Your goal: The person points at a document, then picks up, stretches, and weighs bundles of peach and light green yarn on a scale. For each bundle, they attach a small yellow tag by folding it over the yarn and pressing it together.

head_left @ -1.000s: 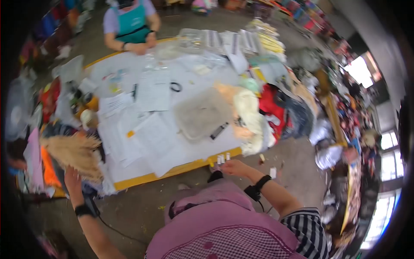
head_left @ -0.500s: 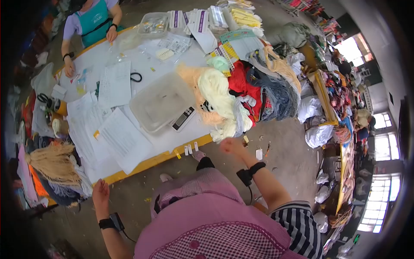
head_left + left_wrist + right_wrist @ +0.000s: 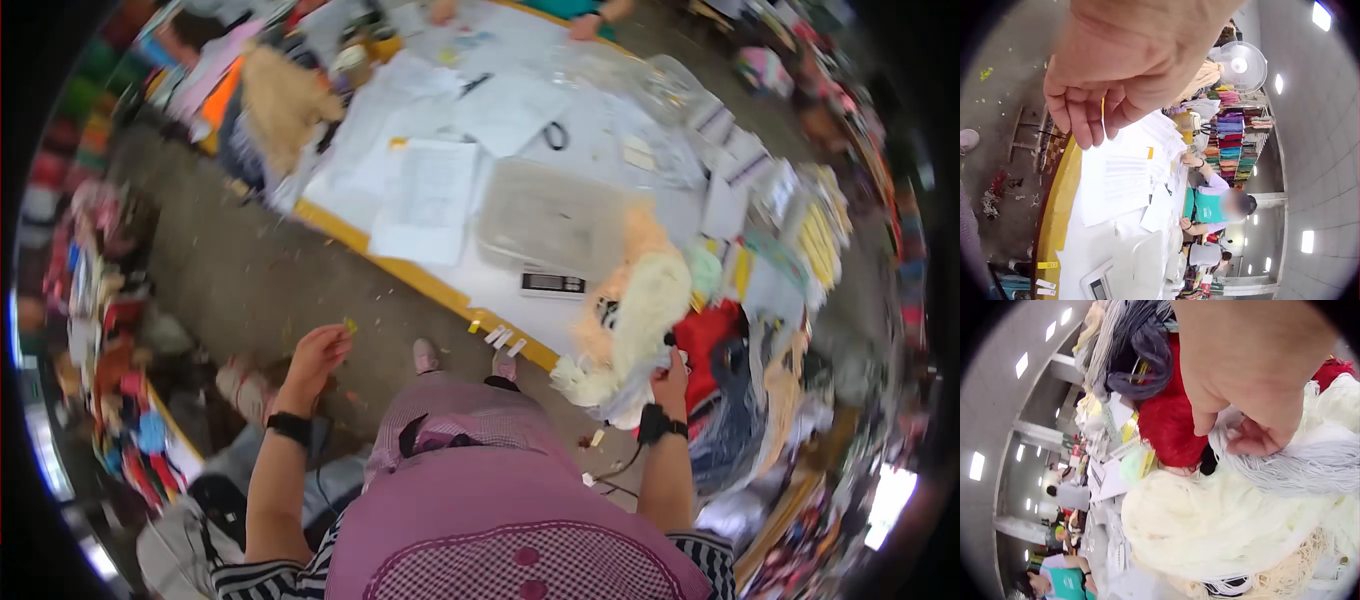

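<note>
My right hand (image 3: 1254, 381) pinches a skein of pale grey yarn (image 3: 1300, 465) between thumb and fingers in the right wrist view. Under that skein lies a big cream-white skein (image 3: 1204, 519), with a red skein (image 3: 1172, 425) just beyond the fingers. The head view shows this hand at the table's right front corner. My left hand (image 3: 318, 355) hangs in the air in front of the table, left of my body. Its fingers (image 3: 1085, 122) are loosely bent with nothing visible in them, and in the left wrist view they overlap the table's yellow edge.
Printed sheets (image 3: 425, 195), a translucent plastic bin (image 3: 545, 215) and a small digital scale (image 3: 552, 284) are on the white table. Paper tags (image 3: 500, 337) hang at its yellow front edge. Dark blue-grey yarn (image 3: 735, 420) lies at the right; tan yarn (image 3: 285, 105) sits far left. Another person (image 3: 1210, 206) works across the table.
My view has turned, so the table appears rotated. The right hand has moved from in front of the table onto the yarn and taken hold of the grey skein. The left hand has left the table's left end.
</note>
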### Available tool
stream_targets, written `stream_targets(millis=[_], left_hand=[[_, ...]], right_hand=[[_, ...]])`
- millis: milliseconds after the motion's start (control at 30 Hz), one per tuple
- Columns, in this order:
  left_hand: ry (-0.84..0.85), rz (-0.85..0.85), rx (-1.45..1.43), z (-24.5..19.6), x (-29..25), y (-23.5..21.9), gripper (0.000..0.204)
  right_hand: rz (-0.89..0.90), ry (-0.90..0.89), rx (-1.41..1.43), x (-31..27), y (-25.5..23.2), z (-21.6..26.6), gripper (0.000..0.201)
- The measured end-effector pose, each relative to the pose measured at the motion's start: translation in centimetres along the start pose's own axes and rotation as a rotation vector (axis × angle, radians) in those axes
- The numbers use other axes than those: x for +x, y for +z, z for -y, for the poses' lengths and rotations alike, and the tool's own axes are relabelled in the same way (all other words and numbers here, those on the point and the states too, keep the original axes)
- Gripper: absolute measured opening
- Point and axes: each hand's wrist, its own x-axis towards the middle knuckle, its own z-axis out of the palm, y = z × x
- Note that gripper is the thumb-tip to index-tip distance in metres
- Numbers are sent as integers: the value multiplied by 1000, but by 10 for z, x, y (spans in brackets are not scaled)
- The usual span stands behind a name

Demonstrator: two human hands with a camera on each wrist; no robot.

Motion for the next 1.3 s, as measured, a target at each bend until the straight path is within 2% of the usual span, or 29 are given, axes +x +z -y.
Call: stream_targets(millis=[67,100,167,233,267,367,433,467,533,567,600,667,700,767,800,867,933,967,1033,1067,1133,1167,1233,1267,1300], left_hand=[[10,-28,-51,21,-13,-15,23],[5,3,-68,34,-19,-17,22],[-25,-43,-81,48,-39,-11,22],[-36,-78,-82,64,-39,-17,22],[-35,-50,-81,71,-41,-17,22],[-53,-76,-74,87,-49,-22,23],[-69,-98,-69,103,-52,-27,22],[-85,-86,-75,113,-54,-32,22],[-105,-84,-51,128,-57,-36,21],[-113,-95,-38,134,-63,-35,20],[-120,-94,-43,140,-67,-34,20],[-145,-112,-38,153,-77,-37,20],[-145,-115,-42,156,-84,-34,20],[-144,-197,-27,163,-99,-24,20],[-144,-204,-34,173,-104,-23,20],[-115,-239,-95,191,-112,-22,20],[-121,-270,-98,197,-124,-1,19],[-129,-272,-121,202,-128,7,19],[-151,-291,-150,208,-135,27,18],[-143,-300,-160,210,-137,34,18],[-133,-288,-168,215,-145,48,18],[-129,-297,-174,219,-152,52,18],[-99,-312,-203,223,-159,61,17],[-89,-319,-212,227,-163,62,17],[-95,-326,-214,233,-167,61,17]], right_hand=[[-96,-213,-200,-43,43,13,11],[-92,-214,-223,-56,59,18,11],[-9,-444,-382,-71,79,36,13],[-63,-484,-272,-71,96,45,12],[-8,-516,-262,-57,89,48,11],[-44,-558,-241,-52,88,57,15],[-35,-551,-415,-49,81,59,21],[-111,-541,-495,-46,75,57,34],[-277,-825,-949,-20,56,52,46],[-245,-929,-1141,-11,50,58,60],[-246,-929,-1150,-8,56,62,60],[11,-1265,-1194,0,81,67,64],[16,-1266,-1195,6,96,69,64],[-71,-1462,-1410,21,127,72,65],[-60,-1464,-1411,31,135,68,65],[-34,-1159,-1708,49,139,58,63],[177,-1356,-1791,15,137,51,53],[178,-1360,-1786,15,127,52,53],[586,-1563,-1528,23,115,50,49],[601,-1572,-1520,31,113,58,49],[160,-1538,-1627,49,99,84,45],[173,-1543,-1624,57,95,96,45],[-341,-1269,-1775,74,92,122,50],[-329,-1281,-1768,78,90,132,50],[-192,-1114,-1789,78,89,139,53]])
